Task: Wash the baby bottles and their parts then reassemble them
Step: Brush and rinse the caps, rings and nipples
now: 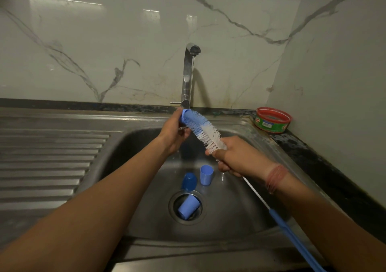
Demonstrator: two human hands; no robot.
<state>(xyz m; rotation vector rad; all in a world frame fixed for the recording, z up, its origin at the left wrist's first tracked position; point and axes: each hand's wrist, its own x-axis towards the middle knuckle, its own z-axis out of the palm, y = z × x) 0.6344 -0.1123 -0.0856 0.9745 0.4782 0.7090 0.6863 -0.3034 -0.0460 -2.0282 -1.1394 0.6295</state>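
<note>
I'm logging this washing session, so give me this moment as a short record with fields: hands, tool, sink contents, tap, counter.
left hand: left hand grips a blue part at the brush tip
right hand: right hand grips the bottle brush just below its bristles
sink contents: upright blue cup, blue dome cap, blue cup lying in drain
tap: tap running a thin stream
counter: red-rimmed tub, right of the sink

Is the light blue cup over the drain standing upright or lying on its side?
Lying on its side: the light blue cup rests tilted in the drain.
</note>
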